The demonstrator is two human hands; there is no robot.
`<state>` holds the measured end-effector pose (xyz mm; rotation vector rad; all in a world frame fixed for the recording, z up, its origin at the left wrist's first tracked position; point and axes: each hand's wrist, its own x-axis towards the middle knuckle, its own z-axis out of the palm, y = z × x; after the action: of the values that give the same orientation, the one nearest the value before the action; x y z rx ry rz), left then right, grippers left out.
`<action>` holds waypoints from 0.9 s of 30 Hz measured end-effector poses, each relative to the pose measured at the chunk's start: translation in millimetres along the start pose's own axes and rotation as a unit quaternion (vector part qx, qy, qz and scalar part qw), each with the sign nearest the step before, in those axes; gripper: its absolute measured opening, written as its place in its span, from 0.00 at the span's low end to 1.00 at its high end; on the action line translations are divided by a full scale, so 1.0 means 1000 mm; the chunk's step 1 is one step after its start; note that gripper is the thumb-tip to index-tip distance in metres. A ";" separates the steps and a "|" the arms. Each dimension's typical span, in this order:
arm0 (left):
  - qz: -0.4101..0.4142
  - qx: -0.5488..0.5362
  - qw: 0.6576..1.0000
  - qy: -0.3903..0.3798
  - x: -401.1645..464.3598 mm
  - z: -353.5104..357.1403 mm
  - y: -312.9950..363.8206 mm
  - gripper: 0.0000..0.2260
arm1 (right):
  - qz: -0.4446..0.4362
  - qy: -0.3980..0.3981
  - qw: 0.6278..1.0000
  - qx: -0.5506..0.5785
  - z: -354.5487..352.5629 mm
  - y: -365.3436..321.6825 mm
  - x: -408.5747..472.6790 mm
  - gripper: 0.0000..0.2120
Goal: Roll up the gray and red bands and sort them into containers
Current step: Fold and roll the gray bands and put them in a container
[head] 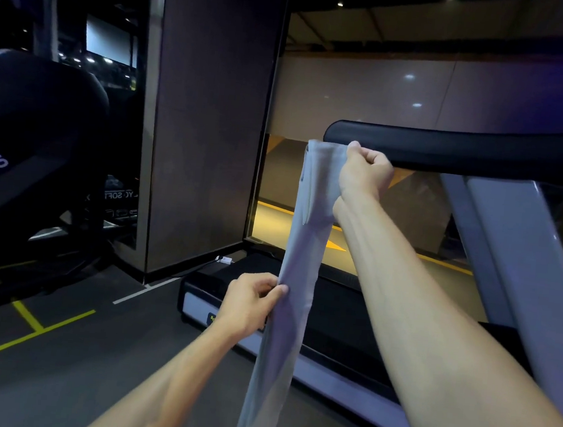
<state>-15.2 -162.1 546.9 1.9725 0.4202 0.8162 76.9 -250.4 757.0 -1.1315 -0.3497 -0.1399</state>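
The gray band [300, 249] hangs vertically in front of the treadmill [348, 323]. The right hand [366, 173] grasps its folded top end, held high. The left hand [251, 303] pinches its left edge lower down.

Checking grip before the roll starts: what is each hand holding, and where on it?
Both hold the gray band. The right hand grips its folded top end; the left hand pinches its left edge about midway down.
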 end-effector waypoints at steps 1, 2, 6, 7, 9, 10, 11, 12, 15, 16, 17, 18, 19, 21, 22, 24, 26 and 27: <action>-0.015 -0.044 0.999 -0.028 -0.002 0.001 0.001 0.13 | 0.007 0.003 1.000 0.008 -0.001 0.000 0.000 0.09; -0.032 -0.093 0.993 -0.057 -0.004 0.003 0.002 0.13 | 0.014 0.006 1.000 0.013 -0.002 0.000 -0.001 0.09; -0.059 -0.180 0.980 -0.064 -0.010 0.007 0.003 0.10 | 0.032 0.013 0.999 0.030 -0.006 0.002 -0.001 0.10; -0.062 -0.192 0.977 -0.064 -0.011 0.009 0.003 0.10 | 0.035 0.014 0.999 0.032 -0.007 0.003 -0.001 0.10; -0.069 -0.204 0.974 -0.066 -0.011 0.013 0.002 0.10 | 0.041 0.019 0.998 0.033 -0.010 0.004 -0.002 0.11; -0.073 -0.205 0.974 -0.061 -0.012 0.014 0.001 0.10 | 0.043 0.023 0.998 0.032 -0.011 0.005 -0.002 0.11; -0.076 -0.207 0.974 -0.054 -0.012 0.016 -0.001 0.11 | 0.044 0.025 0.998 0.031 -0.011 0.006 -0.002 0.11; -0.078 -0.208 0.974 -0.049 -0.012 0.018 -0.002 0.11 | 0.046 0.025 0.998 0.030 -0.012 0.007 -0.002 0.11; -0.089 -0.218 0.971 -0.050 -0.009 0.020 -0.009 0.10 | 0.045 0.020 0.998 0.036 -0.014 0.006 -0.006 0.10; -0.099 -0.228 0.967 -0.052 -0.008 0.020 -0.010 0.10 | 0.044 0.016 0.998 0.035 -0.015 0.005 -0.007 0.09; -0.105 -0.236 0.965 -0.055 -0.007 0.020 -0.012 0.10 | 0.041 0.012 0.999 0.034 -0.017 0.004 -0.010 0.08; -0.107 -0.242 0.963 -0.059 -0.006 0.021 -0.013 0.10 | 0.039 0.008 0.999 0.032 -0.018 0.004 -0.012 0.08; -0.103 -0.242 0.963 -0.064 -0.005 0.022 -0.013 0.10 | 0.037 0.006 0.999 0.032 -0.020 0.004 -0.014 0.07; -0.091 -0.230 0.966 -0.070 -0.005 0.025 -0.013 0.09 | 0.034 0.005 0.999 0.035 -0.022 0.003 -0.017 0.05; -0.090 -0.221 0.969 -0.069 -0.005 0.027 -0.013 0.09 | 0.033 0.006 0.999 0.036 -0.022 0.002 -0.017 0.05; -0.094 -0.205 0.972 -0.065 -0.006 0.031 -0.016 0.09 | 0.032 0.009 0.999 0.036 -0.023 -0.001 -0.017 0.05; -0.103 -0.208 0.971 -0.057 -0.009 0.035 -0.019 0.10 | 0.031 0.010 0.999 0.040 -0.023 -0.003 -0.015 0.06; -0.106 -0.217 0.969 -0.051 -0.009 0.037 -0.020 0.10 | 0.031 0.009 0.999 0.043 -0.022 -0.003 -0.014 0.06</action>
<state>4.1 -180.6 514.0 1.5252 0.3499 0.6052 67.1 -273.0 746.4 -1.0554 -0.3012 -0.0790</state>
